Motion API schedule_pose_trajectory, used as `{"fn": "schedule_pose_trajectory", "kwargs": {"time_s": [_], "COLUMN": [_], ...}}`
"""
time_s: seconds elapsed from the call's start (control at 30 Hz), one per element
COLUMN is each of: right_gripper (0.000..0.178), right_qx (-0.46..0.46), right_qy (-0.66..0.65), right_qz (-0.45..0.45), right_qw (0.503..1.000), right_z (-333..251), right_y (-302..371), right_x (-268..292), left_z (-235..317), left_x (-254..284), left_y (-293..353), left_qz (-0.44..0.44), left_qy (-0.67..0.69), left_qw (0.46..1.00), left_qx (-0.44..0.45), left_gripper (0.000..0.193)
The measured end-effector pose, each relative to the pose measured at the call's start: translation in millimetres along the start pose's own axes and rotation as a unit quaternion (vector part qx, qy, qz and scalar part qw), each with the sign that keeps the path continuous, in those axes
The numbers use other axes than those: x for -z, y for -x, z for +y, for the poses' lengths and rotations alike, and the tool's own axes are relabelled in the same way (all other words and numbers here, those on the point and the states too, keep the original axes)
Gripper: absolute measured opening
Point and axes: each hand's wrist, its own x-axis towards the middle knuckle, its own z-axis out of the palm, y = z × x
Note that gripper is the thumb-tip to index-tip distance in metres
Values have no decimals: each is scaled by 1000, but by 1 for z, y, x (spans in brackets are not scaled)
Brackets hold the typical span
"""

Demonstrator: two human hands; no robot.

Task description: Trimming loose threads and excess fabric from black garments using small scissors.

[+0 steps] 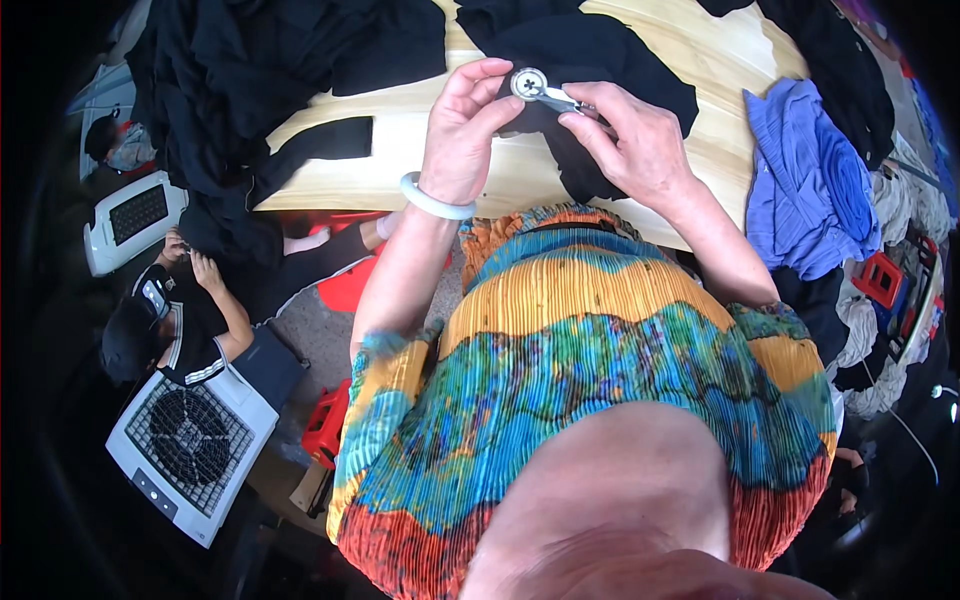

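Observation:
Over the table, my left hand (468, 115) pinches the edge of a small round white-and-silver disc (529, 84) with a dark cross-like mark at its middle. My right hand (634, 140) grips a short silver metal piece (556, 98) that meets the disc's right side, between thumb and fingers. Whether the two are one tool cannot be made out. Beneath both hands lies black cloth (630, 70), cut in pieces, on the pale wooden table (725, 130). A pale bangle (436, 197) is on my left wrist.
A heap of black cloth (215, 80) covers the table's left side and hangs over its edge. Blue-violet cloth (800, 180) lies folded at the right. At lower left a seated person (200, 330) works beside a white-framed fan unit (190, 440). Red stools (328, 425) stand below.

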Motion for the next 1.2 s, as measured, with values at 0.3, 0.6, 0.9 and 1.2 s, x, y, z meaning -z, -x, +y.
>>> {"fn": "schedule_pose_trajectory", "kwargs": {"time_s": [0.3, 0.6, 0.9, 1.2], "right_gripper": [20, 19, 18, 46], "right_qx": [4, 21, 30, -101], "right_qy": [23, 30, -3, -340], "right_qz": [-5, 7, 77, 30], "right_qw": [1000, 999, 997, 935], "right_z": [1, 1, 9, 19], "right_y": [2, 2, 4, -7], "right_x": [1, -3, -17, -17], "left_z": [-4, -8, -10, -2], "left_x": [1, -1, -2, -7], "left_y": [2, 5, 4, 4], "left_qz": [-4, 5, -6, -16], "left_qy": [-13, 3, 23, 3], "left_qw": [1000, 1000, 999, 1000], "left_qx": [2, 15, 21, 16], "left_gripper": [30, 29, 31, 32]}}
